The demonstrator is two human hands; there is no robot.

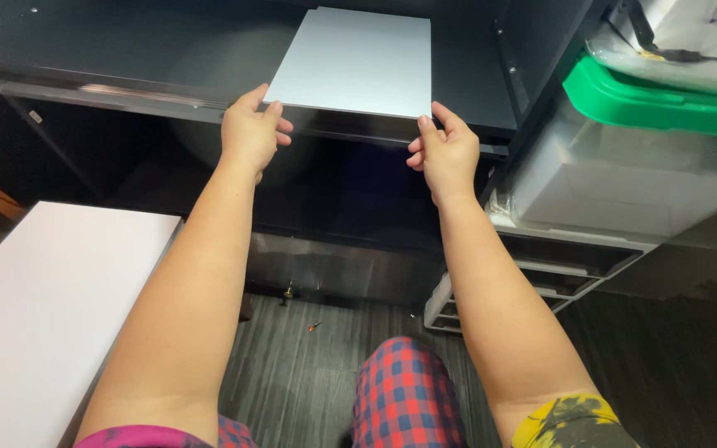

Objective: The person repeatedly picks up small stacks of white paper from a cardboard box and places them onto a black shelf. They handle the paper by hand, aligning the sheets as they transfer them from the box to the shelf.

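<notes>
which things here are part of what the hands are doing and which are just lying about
In use:
- white panel, gripped at its near corners by the left hand and right hand
- dark cabinet shelf under it

Lying about:
- clear bin with green lid
- white board
- small screwdriver on the floor

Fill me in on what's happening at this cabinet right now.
A seated person is holding a flat white panel by its near edge with both hands, the left hand at the near left corner and the right hand at the near right corner. The panel lies over the top of a dark cabinet. A larger white board sits to the left, and a clear storage bin with a green lid stands to the right. A small orange item lies on the floor.
</notes>
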